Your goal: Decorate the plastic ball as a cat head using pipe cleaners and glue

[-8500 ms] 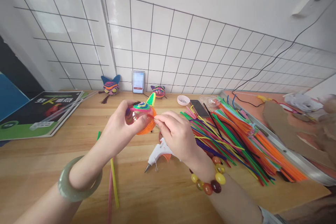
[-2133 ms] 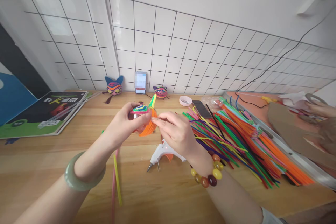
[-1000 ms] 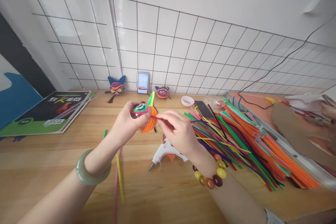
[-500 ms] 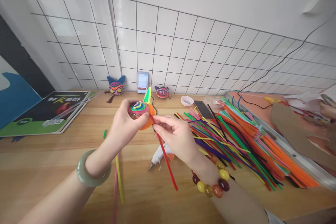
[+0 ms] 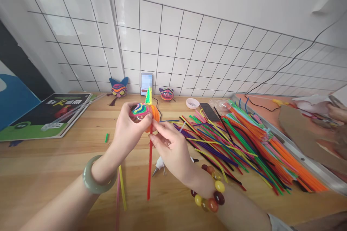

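My left hand (image 5: 128,124) is closed round a ball-shaped pipe-cleaner craft (image 5: 154,112) with colourful swirls, orange strands on its right side and a green-and-yellow pointed ear (image 5: 149,96) on top. My right hand (image 5: 173,149) pinches a red pipe cleaner (image 5: 149,169) near the ball's underside. The upper end of that strip touches the orange part; the rest hangs straight down towards me. Partly hidden below my right hand, a white hot glue gun (image 5: 159,164) rests on the wooden table.
Many loose pipe cleaners (image 5: 244,144) spread over the right side. Behind them are a dark phone (image 5: 209,112), a pink bowl (image 5: 192,103) and clear plastic half-shells (image 5: 224,105). Two finished crafts (image 5: 119,88) and a propped-up phone (image 5: 146,83) stand by the wall. Magazines (image 5: 51,115) lie left.
The red pipe cleaner has swung from slanting right to hanging nearly vertical. My right hand has shifted slightly left and down, and the ball has turned a little.
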A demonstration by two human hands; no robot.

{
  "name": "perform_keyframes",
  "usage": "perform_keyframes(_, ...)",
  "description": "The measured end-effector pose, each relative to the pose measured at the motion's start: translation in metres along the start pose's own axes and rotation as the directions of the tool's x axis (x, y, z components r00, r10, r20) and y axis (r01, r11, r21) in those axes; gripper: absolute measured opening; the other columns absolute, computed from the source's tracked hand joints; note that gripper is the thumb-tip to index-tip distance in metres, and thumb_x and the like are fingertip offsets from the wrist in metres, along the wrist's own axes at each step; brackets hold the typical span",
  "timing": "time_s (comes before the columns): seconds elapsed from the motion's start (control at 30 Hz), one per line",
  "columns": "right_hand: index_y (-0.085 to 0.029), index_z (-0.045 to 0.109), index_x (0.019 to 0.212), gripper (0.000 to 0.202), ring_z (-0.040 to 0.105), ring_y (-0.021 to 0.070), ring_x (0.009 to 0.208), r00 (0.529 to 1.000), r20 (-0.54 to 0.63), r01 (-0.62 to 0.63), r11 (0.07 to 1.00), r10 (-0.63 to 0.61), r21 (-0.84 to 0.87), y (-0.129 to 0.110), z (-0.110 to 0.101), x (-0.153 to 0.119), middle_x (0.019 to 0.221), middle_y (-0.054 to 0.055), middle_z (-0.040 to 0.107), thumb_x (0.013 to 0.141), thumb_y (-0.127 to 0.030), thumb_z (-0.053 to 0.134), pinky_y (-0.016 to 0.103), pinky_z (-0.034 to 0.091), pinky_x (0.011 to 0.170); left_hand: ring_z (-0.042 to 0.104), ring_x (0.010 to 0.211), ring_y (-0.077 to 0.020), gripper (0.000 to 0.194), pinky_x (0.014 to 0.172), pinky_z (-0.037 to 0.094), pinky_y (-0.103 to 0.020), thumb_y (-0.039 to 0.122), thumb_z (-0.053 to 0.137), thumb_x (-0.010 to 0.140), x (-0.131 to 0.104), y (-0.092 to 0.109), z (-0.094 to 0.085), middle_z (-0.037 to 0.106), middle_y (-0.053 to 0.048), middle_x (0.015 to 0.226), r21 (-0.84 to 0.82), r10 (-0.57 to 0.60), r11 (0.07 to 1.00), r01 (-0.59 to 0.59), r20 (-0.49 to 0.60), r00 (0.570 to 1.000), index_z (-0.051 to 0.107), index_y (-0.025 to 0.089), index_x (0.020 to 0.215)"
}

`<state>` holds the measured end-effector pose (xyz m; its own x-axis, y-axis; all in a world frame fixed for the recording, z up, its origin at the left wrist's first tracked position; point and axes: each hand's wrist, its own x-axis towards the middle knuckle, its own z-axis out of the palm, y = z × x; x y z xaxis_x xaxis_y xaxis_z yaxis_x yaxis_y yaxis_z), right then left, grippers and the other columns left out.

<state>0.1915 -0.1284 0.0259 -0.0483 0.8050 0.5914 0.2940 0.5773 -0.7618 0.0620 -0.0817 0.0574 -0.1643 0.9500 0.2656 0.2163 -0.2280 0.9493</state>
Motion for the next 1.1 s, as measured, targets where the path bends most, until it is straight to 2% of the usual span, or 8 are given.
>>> perform_keyframes(0.2,-0.021,0.065,0.125,0.037,0.066,0.018,0.091,0.982,-0.033,0.179,0.967,-0.188,-0.183,0.0052,0.0035,-0.0029,0.1,0.008,0.07,0.09,-0.011,0.057,0.029,0.058,0.081,0.062,0.08,-0.019,0.044,0.069,0.048,-0.03,0.034,0.071,0.069,-0.0011,0.0001,0.0009,0.062,-0.004,0.095,-0.053,-0.073,0.996,0.073,0.008,0.997,0.051,0.019,0.106)
perform_keyframes(0.33,-0.021,0.062,0.126,0.036,0.068,0.0186,0.091,0.959,0.003,0.27,0.915,-0.282,-0.298,0.0056,0.0043,-0.0041,0.102,0.009,0.071,0.092,-0.013,0.054,0.03,0.058,0.082,0.055,0.065,-0.0141,0.043,0.061,0.044,-0.027,0.038,0.071,0.072,-0.0014,0.0016,0.002,0.061,-0.001,0.086,-0.129,-0.132,0.983,0.134,0.022,0.991,0.051,0.018,0.104)
perform_keyframes(0.43,-0.018,0.06,0.13,0.036,0.069,0.0203,0.091,0.944,0.076,0.321,0.838,-0.321,-0.442,0.0054,0.0039,-0.005,0.101,0.011,0.071,0.095,-0.015,0.051,0.031,0.059,0.079,0.051,0.058,-0.0124,0.043,0.056,0.041,-0.026,0.039,0.071,0.071,-0.0004,0.0005,0.0031,0.058,0.002,0.078,-0.187,-0.142,0.971,0.147,0.037,0.989,0.052,0.018,0.102)
perform_keyframes(0.57,-0.014,0.059,0.129,0.035,0.069,0.0208,0.084,0.919,0.132,0.38,0.74,-0.373,-0.555,0.0057,0.0026,-0.0059,0.095,0.012,0.071,0.096,-0.016,0.049,0.031,0.058,0.067,0.047,0.053,-0.0111,0.04,0.05,0.037,-0.025,0.038,0.072,0.07,0.0003,-0.0023,0.0045,0.055,0.005,0.069,-0.241,-0.151,0.957,0.159,0.052,0.987,0.052,0.018,0.098)
perform_keyframes(0.67,-0.011,0.06,0.127,0.033,0.068,0.0197,0.08,0.9,0.165,0.418,0.688,-0.404,-0.594,0.0054,0.0015,-0.0059,0.091,0.012,0.071,0.096,-0.014,0.047,0.031,0.055,0.064,0.045,0.051,-0.0093,0.04,0.049,0.036,-0.024,0.036,0.073,0.069,0.0,-0.0029,0.0049,0.055,0.004,0.071,-0.281,-0.171,0.942,0.182,0.063,0.983,0.052,0.017,0.097)
perform_keyframes(0.87,-0.004,0.064,0.118,0.03,0.064,0.021,0.068,0.833,0.239,0.506,0.514,-0.498,-0.692,0.0078,0.0003,-0.0045,0.08,0.011,0.069,0.094,-0.017,0.051,0.034,0.05,0.055,0.048,0.055,-0.0089,0.041,0.051,0.039,-0.023,0.038,0.074,0.07,-0.0007,-0.0043,0.0041,0.056,0.003,0.075,-0.317,-0.197,0.923,0.218,0.097,0.976,0.054,0.016,0.098)
perform_keyframes(1.0,-0.006,0.064,0.12,0.03,0.064,0.0207,0.068,0.826,0.255,0.516,0.494,-0.503,-0.7,0.0092,-0.0008,-0.0032,0.079,0.01,0.069,0.095,-0.016,0.05,0.034,0.05,0.056,0.055,0.062,-0.0118,0.041,0.055,0.043,-0.025,0.039,0.074,0.069,0.0,-0.0058,0.004,0.06,0.001,0.081,-0.325,-0.218,0.914,0.243,0.112,0.97,0.054,0.017,0.099)
perform_keyframes(1.1,-0.006,0.066,0.115,0.028,0.065,0.0198,0.068,0.834,0.229,0.509,0.54,-0.502,-0.671,0.0068,-0.0023,-0.0015,0.08,0.01,0.071,0.095,-0.016,0.051,0.033,0.051,0.058,0.055,0.063,-0.0117,0.041,0.055,0.042,-0.024,0.039,0.074,0.069,0.0008,-0.0059,0.0042,0.06,0.001,0.082,-0.324,-0.226,0.912,0.25,0.11,0.968,0.055,0.017,0.098)
